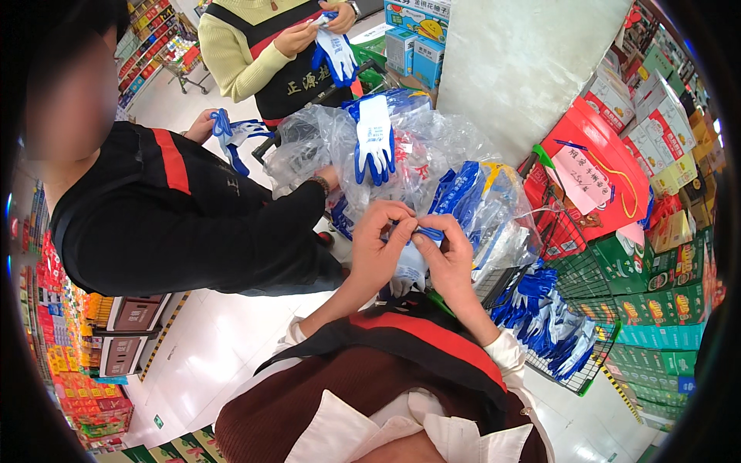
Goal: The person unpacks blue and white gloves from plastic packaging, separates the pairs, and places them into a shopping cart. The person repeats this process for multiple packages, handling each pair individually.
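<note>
My left hand [379, 237] and my right hand [448, 249] meet in front of my chest, both pinching the blue cuff of a white and blue work glove [411, 266]. The glove's fingers hang down between my wrists. Just beyond, a white and blue glove [373, 136] lies on clear plastic bags [428, 150]. Blue printed packaging [460, 191] with more bagged gloves is beyond my right hand. Many loose gloves [550, 324] are heaped in a wire shopping cart [596, 295] at the right.
At the left a co-worker in black [202, 231] holds a glove [234, 136] and reaches into the bags. Another person across from me holds gloves [336, 55]. A pale pillar [521, 63], a red box [596, 173] and stacked green cartons [654, 278] stand on the right.
</note>
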`<state>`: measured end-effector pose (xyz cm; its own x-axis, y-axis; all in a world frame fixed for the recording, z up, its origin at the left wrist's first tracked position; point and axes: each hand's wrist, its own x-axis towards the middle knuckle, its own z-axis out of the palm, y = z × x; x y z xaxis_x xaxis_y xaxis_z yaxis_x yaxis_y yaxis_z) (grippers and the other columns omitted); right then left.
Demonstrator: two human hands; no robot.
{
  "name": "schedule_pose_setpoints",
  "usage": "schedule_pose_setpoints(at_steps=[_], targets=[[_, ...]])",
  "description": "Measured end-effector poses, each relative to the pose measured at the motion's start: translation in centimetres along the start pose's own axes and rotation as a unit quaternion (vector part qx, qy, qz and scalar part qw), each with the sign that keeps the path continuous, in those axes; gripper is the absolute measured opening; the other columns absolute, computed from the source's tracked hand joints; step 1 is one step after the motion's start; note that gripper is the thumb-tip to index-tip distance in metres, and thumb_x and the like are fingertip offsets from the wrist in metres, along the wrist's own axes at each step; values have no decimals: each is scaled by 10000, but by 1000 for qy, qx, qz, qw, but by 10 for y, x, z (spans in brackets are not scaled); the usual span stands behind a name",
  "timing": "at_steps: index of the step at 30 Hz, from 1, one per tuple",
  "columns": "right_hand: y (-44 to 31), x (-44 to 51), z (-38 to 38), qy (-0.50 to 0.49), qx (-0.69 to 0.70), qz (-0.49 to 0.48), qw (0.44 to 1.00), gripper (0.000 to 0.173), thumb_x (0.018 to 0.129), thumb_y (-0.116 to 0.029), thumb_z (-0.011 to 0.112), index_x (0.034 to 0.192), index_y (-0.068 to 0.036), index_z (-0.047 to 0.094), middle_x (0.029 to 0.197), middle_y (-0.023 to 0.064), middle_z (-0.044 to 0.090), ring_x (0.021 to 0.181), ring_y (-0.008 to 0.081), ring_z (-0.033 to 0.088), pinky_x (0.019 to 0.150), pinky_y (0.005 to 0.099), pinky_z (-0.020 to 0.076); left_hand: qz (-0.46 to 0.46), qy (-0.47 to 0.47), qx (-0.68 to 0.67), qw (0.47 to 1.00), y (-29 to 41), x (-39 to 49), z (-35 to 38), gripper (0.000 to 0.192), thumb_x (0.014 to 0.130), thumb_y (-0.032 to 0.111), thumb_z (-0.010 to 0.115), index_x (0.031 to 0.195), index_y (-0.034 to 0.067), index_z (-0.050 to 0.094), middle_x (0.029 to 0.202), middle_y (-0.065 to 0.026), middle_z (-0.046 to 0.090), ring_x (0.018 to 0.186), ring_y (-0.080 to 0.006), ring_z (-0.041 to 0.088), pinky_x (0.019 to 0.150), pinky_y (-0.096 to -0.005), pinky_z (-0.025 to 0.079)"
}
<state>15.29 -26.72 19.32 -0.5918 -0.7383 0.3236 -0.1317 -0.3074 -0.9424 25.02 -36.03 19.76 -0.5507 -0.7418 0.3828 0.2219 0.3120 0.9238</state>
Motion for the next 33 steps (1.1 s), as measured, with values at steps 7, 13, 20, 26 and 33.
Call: schedule_pose_setpoints(at_steps=[7,13,20,26,33], targets=[[1,-4,-4,-3,-73,-8,997,209,796,-25,703,980,-22,604,910,83,601,825,176,571,726,269,441,-23,-25,-24,999,0,-5,1,43,895,33,612,915,8,583,1006,-59,562,814,-78,533,654,-207,434],[-6,0,-6,-10,-157,-75,985,211,791,-17,697,975,-28,594,862,77,585,790,180,578,701,282,451,-52,-18,-100,993,-2,-9,3,76,901,73,622,904,8,584,1016,-54,551,798,-75,528,659,-209,433],[-3,-3,-2,45,-104,-49,992,136,814,6,650,901,-11,545,822,57,570,730,128,550,669,255,452,-48,-76,-157,983,-1,-13,3,624,713,115,805,1216,47,443,1138,-61,495,1024,-138,484,899,-289,396],[4,-5,-7,32,52,28,998,118,855,-29,622,922,-37,525,924,40,591,827,119,546,755,249,439,-264,-140,-107,948,-1,-20,-6,388,806,76,726,1144,50,537,1036,-12,594,949,-81,538,829,-226,433],[2,6,-35,74,407,73,908,48,895,-68,506,936,-86,488,982,103,589,823,163,571,696,270,464,-268,-11,-210,940,-1,-13,-12,226,858,86,691,1063,50,604,943,13,637,859,-44,547,784,-197,411]])
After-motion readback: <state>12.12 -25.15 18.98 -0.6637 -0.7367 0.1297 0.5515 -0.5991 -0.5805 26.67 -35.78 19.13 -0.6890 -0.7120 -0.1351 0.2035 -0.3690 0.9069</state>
